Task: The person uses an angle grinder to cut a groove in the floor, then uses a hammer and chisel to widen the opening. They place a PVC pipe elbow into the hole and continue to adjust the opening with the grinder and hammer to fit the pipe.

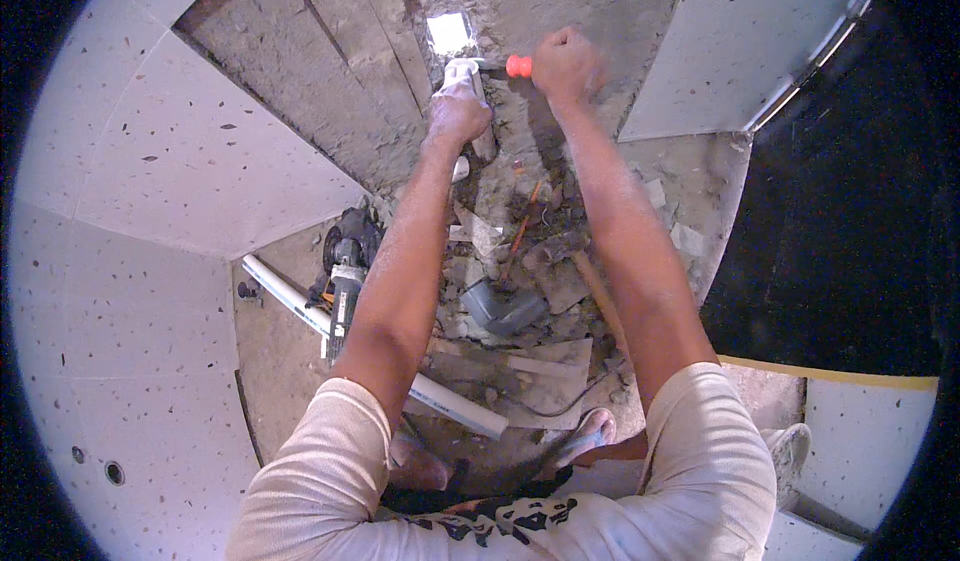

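My right hand (568, 65) is closed in a fist around a tool with a bright orange handle (519, 67). Its thin grey shaft points left and meets a small white pipe end (462, 65). Closed around that white piece is my left hand (460, 113), which hides most of it. A length of pipe (485, 141) runs down from there in a chased groove of the rough wall. Just above the left hand, a bright square opening (450, 34) shows in the wall. Whether the tool's tip is inside the pipe or only against it, I cannot tell.
An angle grinder (346, 296) lies beside a long white pipe (455, 406) on the floor. Among the rubble are a grey elbow fitting (503, 307), an orange pencil-like stick (522, 231) and a wooden handle (600, 296). Speckled tiled walls (190, 151) flank the space.
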A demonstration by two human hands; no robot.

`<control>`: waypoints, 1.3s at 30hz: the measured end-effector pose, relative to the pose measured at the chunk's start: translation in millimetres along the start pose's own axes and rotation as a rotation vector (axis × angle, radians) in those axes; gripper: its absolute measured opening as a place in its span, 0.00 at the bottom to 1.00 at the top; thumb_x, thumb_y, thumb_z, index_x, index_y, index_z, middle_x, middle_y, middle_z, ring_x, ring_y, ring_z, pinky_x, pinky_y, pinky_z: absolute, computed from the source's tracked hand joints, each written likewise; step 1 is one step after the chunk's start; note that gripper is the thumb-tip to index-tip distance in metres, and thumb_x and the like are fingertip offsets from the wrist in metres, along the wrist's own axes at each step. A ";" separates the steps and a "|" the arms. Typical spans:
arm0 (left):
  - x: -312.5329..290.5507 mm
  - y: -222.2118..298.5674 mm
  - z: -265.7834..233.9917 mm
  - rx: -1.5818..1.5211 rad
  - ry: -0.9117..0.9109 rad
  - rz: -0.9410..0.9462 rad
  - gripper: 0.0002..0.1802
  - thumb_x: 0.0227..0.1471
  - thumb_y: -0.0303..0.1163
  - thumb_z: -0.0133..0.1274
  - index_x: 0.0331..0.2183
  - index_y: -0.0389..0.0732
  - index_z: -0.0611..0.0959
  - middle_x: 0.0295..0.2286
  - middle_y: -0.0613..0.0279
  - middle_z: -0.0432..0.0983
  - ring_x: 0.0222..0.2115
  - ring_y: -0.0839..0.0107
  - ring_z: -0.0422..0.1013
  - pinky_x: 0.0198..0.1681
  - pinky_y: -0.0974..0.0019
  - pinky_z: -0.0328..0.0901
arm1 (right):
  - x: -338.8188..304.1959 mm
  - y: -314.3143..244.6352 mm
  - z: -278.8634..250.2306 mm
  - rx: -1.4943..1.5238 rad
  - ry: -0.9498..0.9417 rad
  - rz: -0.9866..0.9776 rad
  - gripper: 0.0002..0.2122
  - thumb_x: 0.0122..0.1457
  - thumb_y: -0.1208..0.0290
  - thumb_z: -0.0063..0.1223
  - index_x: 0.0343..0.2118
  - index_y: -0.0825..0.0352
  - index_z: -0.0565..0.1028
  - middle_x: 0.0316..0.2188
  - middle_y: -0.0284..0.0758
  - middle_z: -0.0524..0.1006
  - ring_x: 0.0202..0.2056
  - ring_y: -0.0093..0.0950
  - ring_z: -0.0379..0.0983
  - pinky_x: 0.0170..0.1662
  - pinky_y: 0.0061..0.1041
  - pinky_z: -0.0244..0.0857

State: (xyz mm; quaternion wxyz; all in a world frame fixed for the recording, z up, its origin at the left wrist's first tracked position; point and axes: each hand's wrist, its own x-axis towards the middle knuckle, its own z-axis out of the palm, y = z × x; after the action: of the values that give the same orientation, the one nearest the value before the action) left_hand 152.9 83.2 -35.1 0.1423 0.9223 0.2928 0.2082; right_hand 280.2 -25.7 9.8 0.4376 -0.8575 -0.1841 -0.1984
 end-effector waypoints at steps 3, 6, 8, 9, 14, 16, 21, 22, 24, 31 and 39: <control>-0.6 0.6 -2.1 -0.056 -0.026 -0.015 0.32 0.45 0.30 0.50 0.55 0.36 0.68 0.53 0.42 0.66 0.49 0.43 0.70 0.53 0.50 0.66 | -5.0 -0.2 -10.5 0.073 -0.101 0.023 0.13 0.53 0.58 0.51 0.29 0.62 0.81 0.30 0.46 0.81 0.35 0.46 0.79 0.38 0.42 0.70; -3.3 0.1 -10.4 -0.072 -0.074 -0.040 0.34 0.46 0.30 0.50 0.57 0.38 0.66 0.58 0.42 0.61 0.52 0.43 0.68 0.55 0.50 0.65 | -22.3 -6.6 -38.6 0.132 -0.408 0.015 0.13 0.51 0.57 0.56 0.30 0.62 0.82 0.29 0.43 0.82 0.34 0.41 0.79 0.37 0.38 0.71; -2.2 3.4 -14.5 -0.067 -0.124 -0.054 0.35 0.47 0.32 0.51 0.58 0.37 0.65 0.58 0.41 0.61 0.53 0.43 0.67 0.56 0.51 0.65 | -19.5 -5.5 -48.0 0.098 -0.602 -0.034 0.15 0.49 0.57 0.59 0.31 0.64 0.82 0.29 0.41 0.82 0.33 0.37 0.80 0.37 0.36 0.71; -0.2 7.5 -14.4 -0.064 -0.157 -0.059 0.35 0.47 0.32 0.51 0.58 0.37 0.65 0.58 0.40 0.61 0.53 0.44 0.67 0.56 0.51 0.64 | -16.1 6.6 -40.4 0.045 -0.668 -0.065 0.16 0.48 0.56 0.61 0.31 0.65 0.82 0.28 0.40 0.82 0.31 0.35 0.80 0.36 0.35 0.71; 13.6 -7.4 -19.4 0.042 -0.266 0.028 0.33 0.46 0.34 0.53 0.54 0.33 0.70 0.51 0.38 0.69 0.51 0.44 0.69 0.54 0.51 0.66 | -50.5 52.9 0.5 -0.109 -1.076 -0.131 0.18 0.48 0.59 0.63 0.26 0.74 0.80 0.23 0.41 0.81 0.21 0.31 0.78 0.30 0.36 0.71; -4.1 -2.8 -32.6 0.069 -0.164 0.178 0.27 0.46 0.32 0.52 0.49 0.30 0.75 0.45 0.38 0.75 0.46 0.45 0.73 0.50 0.50 0.69 | -79.8 75.7 -17.9 0.044 -1.134 0.058 0.15 0.49 0.61 0.62 0.24 0.73 0.81 0.21 0.37 0.80 0.23 0.28 0.77 0.27 0.32 0.69; -29.0 -45.7 -56.5 -0.170 -0.124 0.229 0.24 0.47 0.34 0.56 0.47 0.35 0.79 0.42 0.45 0.78 0.41 0.51 0.76 0.46 0.54 0.70 | -100.1 106.8 -45.3 0.607 -1.200 0.240 0.12 0.52 0.64 0.61 0.32 0.68 0.81 0.25 0.31 0.79 0.26 0.24 0.74 0.29 0.25 0.67; -40.2 -40.4 -69.7 -0.173 -0.200 0.170 0.24 0.48 0.35 0.57 0.48 0.37 0.80 0.42 0.47 0.79 0.41 0.54 0.77 0.46 0.55 0.70 | -97.2 115.7 -50.2 0.787 -1.173 0.294 0.12 0.52 0.64 0.60 0.35 0.67 0.81 0.26 0.30 0.78 0.26 0.23 0.74 0.30 0.24 0.67; -71.3 -52.3 -112.1 -0.085 -0.274 0.157 0.24 0.49 0.35 0.58 0.48 0.37 0.80 0.40 0.49 0.80 0.38 0.57 0.77 0.44 0.58 0.71 | -91.6 81.2 -72.9 0.812 -1.238 0.353 0.17 0.53 0.61 0.59 0.43 0.64 0.77 0.30 0.31 0.77 0.29 0.25 0.73 0.31 0.30 0.69; -162.8 -26.1 -241.0 -0.149 -0.481 0.041 0.17 0.54 0.29 0.56 0.47 0.38 0.80 0.43 0.58 0.77 0.40 0.67 0.74 0.44 0.61 0.69 | -73.3 19.2 -94.2 1.011 -1.251 0.433 0.24 0.55 0.55 0.59 0.52 0.62 0.71 0.41 0.35 0.73 0.39 0.30 0.75 0.37 0.42 0.76; -277.6 101.5 -321.7 -0.435 -0.395 -0.101 0.18 0.51 0.34 0.62 0.43 0.38 0.83 0.34 0.65 0.78 0.36 0.73 0.72 0.44 0.66 0.67 | -53.7 -2.7 -63.0 1.056 -1.069 0.338 0.24 0.50 0.53 0.63 0.46 0.63 0.76 0.37 0.31 0.76 0.35 0.26 0.75 0.35 0.29 0.73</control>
State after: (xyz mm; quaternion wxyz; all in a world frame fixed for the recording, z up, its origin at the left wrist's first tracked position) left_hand -154.6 -118.0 201.1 0.4011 0.8770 0.2537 0.0753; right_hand 221.8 -83.7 18.6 0.6647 -0.5307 -0.3075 0.4266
